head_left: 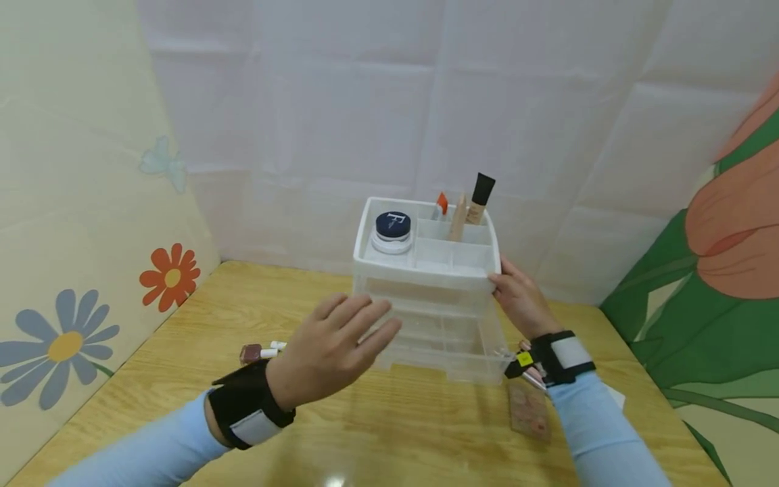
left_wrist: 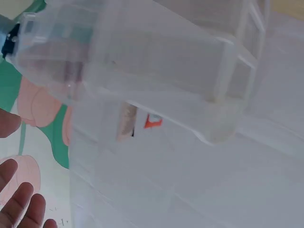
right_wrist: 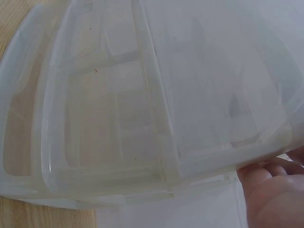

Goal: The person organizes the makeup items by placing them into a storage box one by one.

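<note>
A clear plastic drawer organizer (head_left: 426, 274) with a white top tray stands near the back of the table. My right hand (head_left: 523, 297) grips its upper right side, thumb at the tray's front corner; in the right wrist view its fingers (right_wrist: 275, 173) curl at the edge. The left hand (head_left: 335, 345) is held before the drawers' left side, fingers spread and holding nothing. On the tray sit a dark-lidded round jar (head_left: 392, 226), a red-tipped tube (head_left: 442, 201), a beige tube (head_left: 459, 220) and a black-capped foundation tube (head_left: 483, 191). Lower down, a see-through drawer (head_left: 426, 368) juts forward.
A dark red nail polish bottle (head_left: 250, 354) lies on the wooden table (head_left: 243, 291) to the left, partly behind my left hand. A flat pinkish palette (head_left: 528, 411) lies by the right forearm. A white cloth (head_left: 304, 122) hangs behind, with flower-printed panels at both sides.
</note>
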Available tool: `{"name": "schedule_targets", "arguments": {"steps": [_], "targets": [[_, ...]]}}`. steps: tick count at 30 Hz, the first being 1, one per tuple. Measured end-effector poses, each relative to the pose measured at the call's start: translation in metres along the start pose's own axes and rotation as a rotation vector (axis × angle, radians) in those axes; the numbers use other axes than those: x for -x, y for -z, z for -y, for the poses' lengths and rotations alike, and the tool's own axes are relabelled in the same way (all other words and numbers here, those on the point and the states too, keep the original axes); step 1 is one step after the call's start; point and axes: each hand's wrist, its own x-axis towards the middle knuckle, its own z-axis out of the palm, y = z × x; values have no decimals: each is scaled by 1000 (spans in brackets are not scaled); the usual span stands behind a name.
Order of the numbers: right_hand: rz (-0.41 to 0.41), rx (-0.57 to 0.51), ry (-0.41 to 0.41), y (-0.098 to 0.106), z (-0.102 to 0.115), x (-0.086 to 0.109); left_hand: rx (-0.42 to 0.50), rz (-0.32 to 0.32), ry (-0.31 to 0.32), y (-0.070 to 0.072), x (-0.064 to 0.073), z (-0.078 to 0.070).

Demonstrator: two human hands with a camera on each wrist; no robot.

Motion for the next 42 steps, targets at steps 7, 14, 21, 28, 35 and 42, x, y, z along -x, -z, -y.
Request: {"name": "schedule_targets", "arguments": {"steps": [7,14,21,28,35,42], "targets": [[0,11,-5,-1,1,0,50,78,122,13,25,37],[19,15,0,1,2,0,209,139,206,0,62,53],[25,8,6,1,3,1,413,234,245,-26,95,56],[11,24,-15,1,3,2,507,481,357,-42,124,52],[24,10,20,2,1,2,581,692,465,-59,146,51],[26,-13,50,1,-2,2,627,789,519,-78,163,50]]}}
